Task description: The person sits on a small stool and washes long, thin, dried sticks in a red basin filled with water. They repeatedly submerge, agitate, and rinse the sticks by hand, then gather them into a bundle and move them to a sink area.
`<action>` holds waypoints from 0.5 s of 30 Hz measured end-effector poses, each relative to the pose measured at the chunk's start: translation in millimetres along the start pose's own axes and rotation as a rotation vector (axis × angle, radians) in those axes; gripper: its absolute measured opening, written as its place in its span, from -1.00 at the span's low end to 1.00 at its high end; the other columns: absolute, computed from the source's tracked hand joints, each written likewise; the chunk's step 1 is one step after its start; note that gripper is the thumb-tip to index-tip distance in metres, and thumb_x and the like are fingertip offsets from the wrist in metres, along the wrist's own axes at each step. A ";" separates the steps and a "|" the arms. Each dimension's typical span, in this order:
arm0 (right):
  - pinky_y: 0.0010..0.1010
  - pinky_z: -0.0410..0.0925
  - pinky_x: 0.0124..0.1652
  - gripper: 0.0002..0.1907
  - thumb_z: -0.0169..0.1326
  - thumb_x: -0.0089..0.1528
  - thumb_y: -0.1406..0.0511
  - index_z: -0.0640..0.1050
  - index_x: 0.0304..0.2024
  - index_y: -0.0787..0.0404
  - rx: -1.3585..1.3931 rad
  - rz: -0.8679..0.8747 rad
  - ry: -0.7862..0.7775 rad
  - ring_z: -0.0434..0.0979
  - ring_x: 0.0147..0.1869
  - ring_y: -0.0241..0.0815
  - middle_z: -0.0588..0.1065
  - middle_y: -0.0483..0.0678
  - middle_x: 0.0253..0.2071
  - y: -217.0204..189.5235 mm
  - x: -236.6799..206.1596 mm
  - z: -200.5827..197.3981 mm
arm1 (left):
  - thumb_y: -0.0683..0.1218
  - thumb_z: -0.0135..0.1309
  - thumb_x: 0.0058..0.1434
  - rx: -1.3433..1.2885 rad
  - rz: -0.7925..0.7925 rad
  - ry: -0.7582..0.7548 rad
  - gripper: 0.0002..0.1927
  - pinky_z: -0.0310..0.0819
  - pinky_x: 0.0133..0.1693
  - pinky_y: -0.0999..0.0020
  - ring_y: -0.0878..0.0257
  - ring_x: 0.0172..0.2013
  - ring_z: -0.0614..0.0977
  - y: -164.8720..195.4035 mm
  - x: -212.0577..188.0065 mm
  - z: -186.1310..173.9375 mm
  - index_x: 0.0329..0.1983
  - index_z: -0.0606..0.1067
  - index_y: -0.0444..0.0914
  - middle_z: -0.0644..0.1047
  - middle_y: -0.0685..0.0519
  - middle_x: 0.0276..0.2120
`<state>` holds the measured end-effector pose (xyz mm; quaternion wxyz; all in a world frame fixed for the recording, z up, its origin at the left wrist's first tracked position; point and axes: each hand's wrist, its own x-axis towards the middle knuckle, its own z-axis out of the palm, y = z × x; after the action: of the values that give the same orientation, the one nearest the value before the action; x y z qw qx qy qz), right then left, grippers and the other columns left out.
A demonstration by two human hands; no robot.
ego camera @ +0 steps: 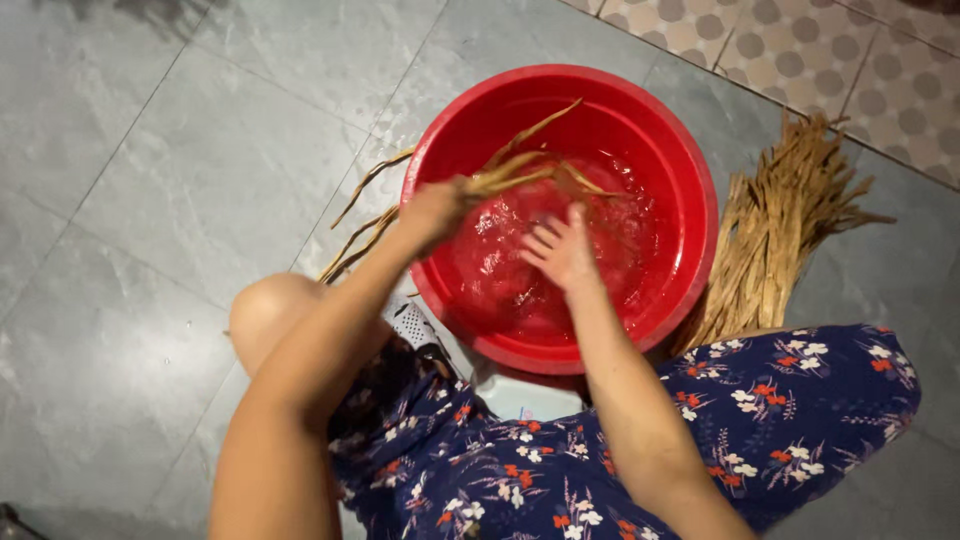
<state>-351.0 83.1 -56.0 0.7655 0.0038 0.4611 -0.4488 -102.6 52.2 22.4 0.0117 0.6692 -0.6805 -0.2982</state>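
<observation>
Head view: a person crouches over a red basin (pixel 690 180) of water on a grey tiled floor (pixel 180 180), seen from above.
Left hand: the left hand (pixel 432 210) is clenched around a bunch of long dried leaf strips (pixel 520 170), held at the basin's left rim.
Strips in the grip: their tips fan out to the right over the water, while the tail ends trail down past the rim to the floor on the left.
Right hand: the right hand (pixel 562 250) is released, fingers spread, holding nothing; it sits low in the basin at the water's surface, just right of the gripped bunch.
Whether it touches the strips: cannot be told through the motion blur.
Water: rippled and glinting, filling the bottom of the basin.
Spare bundle: a second bundle of dried strips (pixel 775 230) lies on the floor just beside the basin's right side, fanned out towards the far wall tiles.
Clothing: a dark blue dress (pixel 780 420) with white and red flowers covers the lap; the bare left knee (pixel 265 310) shows at the left.
Under the person: a white plastic stool (pixel 520 395) shows between the knees, touching the near edge of the basin.
Far corner: beige tiles with round grey spots (pixel 800 40) meet the grey floor at the upper right.
</observation>
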 end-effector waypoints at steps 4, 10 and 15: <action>-0.03 0.38 0.25 -0.49 0.16 0.33 0.18 0.38 0.23 0.30 -0.142 -0.121 -0.340 0.52 0.19 0.01 0.45 0.11 0.16 30.9 -7.9 25.5 | -0.02 -0.05 0.26 0.325 0.412 -0.258 -0.64 0.59 -0.12 0.05 -0.08 -0.09 0.67 57.2 -25.7 70.5 0.03 0.54 -0.25 0.59 -0.20 -0.07; -0.44 0.45 -0.45 -0.85 0.13 0.32 0.33 0.53 -0.08 0.26 -0.239 -0.057 0.158 0.50 -0.44 -0.22 0.52 -0.01 -0.31 -2.4 1.1 -12.1 | 0.06 -0.14 0.44 0.219 0.417 -0.380 -0.58 0.58 -0.07 0.01 -0.06 -0.11 0.70 90.8 -78.0 75.7 0.07 0.45 -0.38 0.63 -0.24 -0.11; -0.53 0.21 -0.64 -0.91 -0.01 0.41 0.32 0.47 -0.21 0.18 0.313 -0.202 0.206 0.26 -0.63 -0.37 0.39 -0.13 -0.49 -42.5 5.4 -66.0 | 0.24 -0.10 0.39 0.254 0.424 -0.351 -0.55 0.53 -0.12 -0.08 -0.12 -0.17 0.67 98.7 -89.7 15.5 0.08 0.48 -0.14 0.62 -0.19 -0.20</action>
<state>-425.8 81.7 -80.4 0.6556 0.1224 0.4595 -0.5865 -188.9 133.3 85.7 -0.1278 0.4465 -0.8286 -0.3127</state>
